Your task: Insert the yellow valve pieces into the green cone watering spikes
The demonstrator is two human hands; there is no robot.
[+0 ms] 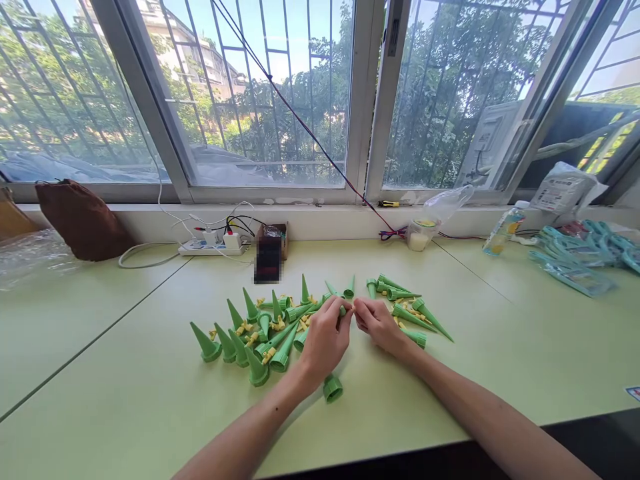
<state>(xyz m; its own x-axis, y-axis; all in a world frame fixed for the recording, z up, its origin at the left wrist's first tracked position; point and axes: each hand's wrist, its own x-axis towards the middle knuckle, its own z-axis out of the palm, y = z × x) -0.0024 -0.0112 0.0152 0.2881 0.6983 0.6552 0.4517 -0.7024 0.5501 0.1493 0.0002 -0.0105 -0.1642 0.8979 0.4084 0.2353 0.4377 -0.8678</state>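
Observation:
My left hand is closed around a green plastic spike, mostly hidden by the fingers. Fingertips of my right hand are pinched together right beside it, almost touching the left fingers; whatever small piece they hold is hidden. To the left lie many green cone-shaped spikes, some upright on their wide caps and others on their sides, mixed with small yellow valves. More green spikes are strewn past my right hand. One green cap end sits below my left wrist.
Along the window wall are a brown bag, a power strip with cables, a small box with a blurred dark item, a plastic cup and a bottle. Teal packaged items pile at the right.

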